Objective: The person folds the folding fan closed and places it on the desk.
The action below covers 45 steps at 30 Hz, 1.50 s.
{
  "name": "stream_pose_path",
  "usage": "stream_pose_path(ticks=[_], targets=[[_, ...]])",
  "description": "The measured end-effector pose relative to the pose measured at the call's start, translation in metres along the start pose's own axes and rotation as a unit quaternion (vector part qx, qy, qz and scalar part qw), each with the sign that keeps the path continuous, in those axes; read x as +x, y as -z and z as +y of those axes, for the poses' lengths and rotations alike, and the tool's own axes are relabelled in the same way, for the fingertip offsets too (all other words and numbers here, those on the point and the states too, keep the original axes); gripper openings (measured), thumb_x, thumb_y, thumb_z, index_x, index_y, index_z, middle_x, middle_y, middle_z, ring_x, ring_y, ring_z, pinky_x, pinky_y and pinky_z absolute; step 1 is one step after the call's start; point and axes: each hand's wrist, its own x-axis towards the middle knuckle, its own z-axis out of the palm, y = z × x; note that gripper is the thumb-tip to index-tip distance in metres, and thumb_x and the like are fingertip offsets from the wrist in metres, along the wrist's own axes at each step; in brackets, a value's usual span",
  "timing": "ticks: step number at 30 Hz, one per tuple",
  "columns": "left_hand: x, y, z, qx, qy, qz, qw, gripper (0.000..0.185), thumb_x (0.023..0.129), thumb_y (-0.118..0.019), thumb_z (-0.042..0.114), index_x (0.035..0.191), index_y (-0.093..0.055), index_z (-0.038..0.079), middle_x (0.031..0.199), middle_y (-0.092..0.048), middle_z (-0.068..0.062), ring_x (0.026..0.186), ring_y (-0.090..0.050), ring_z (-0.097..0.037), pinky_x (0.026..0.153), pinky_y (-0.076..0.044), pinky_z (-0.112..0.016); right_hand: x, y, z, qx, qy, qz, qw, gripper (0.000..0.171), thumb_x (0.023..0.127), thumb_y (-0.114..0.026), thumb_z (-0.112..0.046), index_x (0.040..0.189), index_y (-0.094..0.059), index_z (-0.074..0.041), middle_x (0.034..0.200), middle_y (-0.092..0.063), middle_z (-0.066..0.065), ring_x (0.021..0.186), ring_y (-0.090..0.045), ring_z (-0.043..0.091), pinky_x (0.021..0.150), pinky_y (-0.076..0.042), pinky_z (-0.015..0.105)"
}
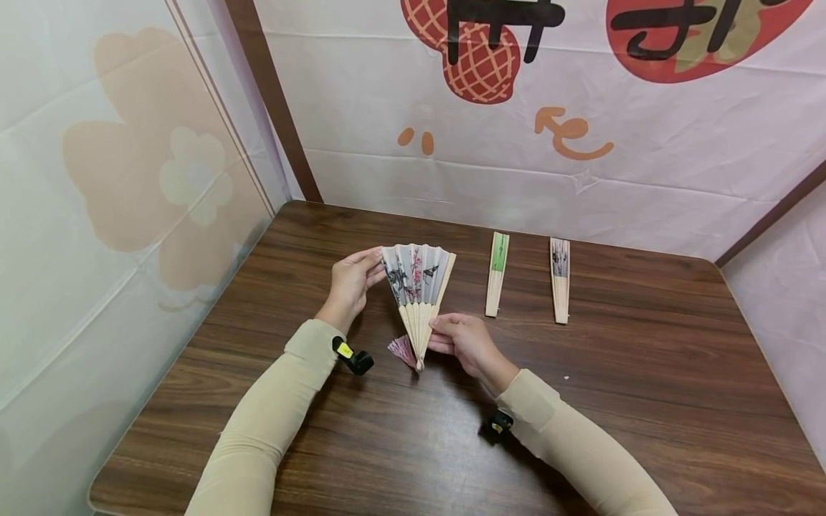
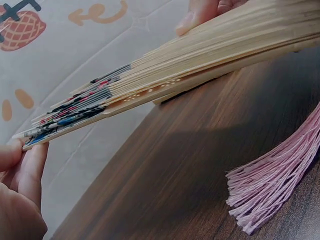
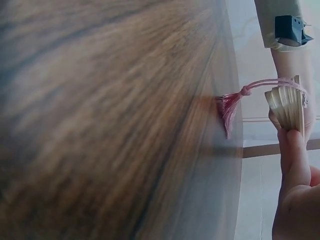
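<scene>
A folding fan (image 1: 419, 287), partly spread, is held up above the table between both hands. Its pale cloth shows pink blossoms and dark painted marks over light wooden ribs. At the fan's upper left edge, my left hand (image 1: 353, 285) pinches the outer rib between thumb and fingers, seen closely in the left wrist view. My right hand (image 1: 470, 342) pinches the lower right rib near the pivot; in the right wrist view its thumb (image 3: 296, 155) presses the ribs. A pink tassel (image 2: 272, 175) hangs from the fan's pivot end.
Two closed fans lie on the brown wooden table (image 1: 645, 401) to the right: a green one (image 1: 497, 274) and a grey one with dark marks (image 1: 560, 279). Printed cloth walls (image 1: 361, 93) rise behind the table and along its left side.
</scene>
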Motion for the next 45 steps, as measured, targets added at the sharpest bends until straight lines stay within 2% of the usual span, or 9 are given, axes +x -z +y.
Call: stream_pose_path(ticks=[9,17,28,40,45], targets=[[0.0027,-0.0002,-0.0029,0.0,0.006,-0.016,0.9998,0.028,0.098,-0.06,0.003,0.08,-0.074,0.018,0.075,-0.075,0.004,0.07,-0.073,-0.007,0.066,-0.063,-0.02,0.0004,0.0008,0.0026,0.0,-0.002,0.011,1.0,0.013,0.098,-0.054,0.003,0.106,-0.061,0.012,0.073,-0.07,0.0,0.07,-0.071,0.011,0.07,-0.065,0.026],[0.0014,0.0007,-0.002,-0.013,0.013,-0.035,0.9992,0.024,0.098,-0.059,0.002,0.084,-0.075,0.014,0.076,-0.076,0.004,0.072,-0.073,-0.007,0.067,-0.063,-0.02,0.0003,-0.0002,0.0033,-0.005,-0.004,0.012,1.0,0.01,0.098,-0.054,0.003,0.101,-0.062,0.009,0.073,-0.07,-0.001,0.069,-0.07,0.01,0.07,-0.065,0.026],[0.0018,-0.0018,-0.0034,0.003,0.018,-0.039,0.9991,0.029,0.098,-0.06,0.003,0.078,-0.075,0.018,0.075,-0.076,0.005,0.071,-0.073,-0.007,0.068,-0.063,-0.019,-0.0013,-0.0038,0.0023,-0.017,-0.009,0.007,1.0,0.015,0.097,-0.055,0.003,0.108,-0.06,0.013,0.075,-0.07,-0.001,0.07,-0.07,0.011,0.071,-0.065,0.027],[0.0054,-0.0014,-0.0062,0.013,0.023,-0.043,0.9987,0.025,0.095,-0.065,0.003,0.079,-0.077,0.02,0.077,-0.076,0.005,0.069,-0.071,-0.005,0.068,-0.062,-0.018,0.0006,-0.003,0.0044,-0.001,-0.007,0.013,1.0,0.022,0.096,-0.057,0.005,0.115,-0.06,0.017,0.077,-0.071,0.002,0.071,-0.071,0.013,0.073,-0.065,0.03],[0.0056,-0.0017,-0.0094,0.018,0.013,-0.037,0.9991,0.019,0.093,-0.068,0.004,0.082,-0.077,0.017,0.077,-0.076,0.005,0.068,-0.071,-0.006,0.068,-0.062,-0.018,0.0004,-0.003,0.0044,-0.004,-0.008,0.015,1.0,0.025,0.095,-0.057,0.006,0.117,-0.059,0.018,0.078,-0.072,0.003,0.071,-0.071,0.013,0.073,-0.065,0.029]])
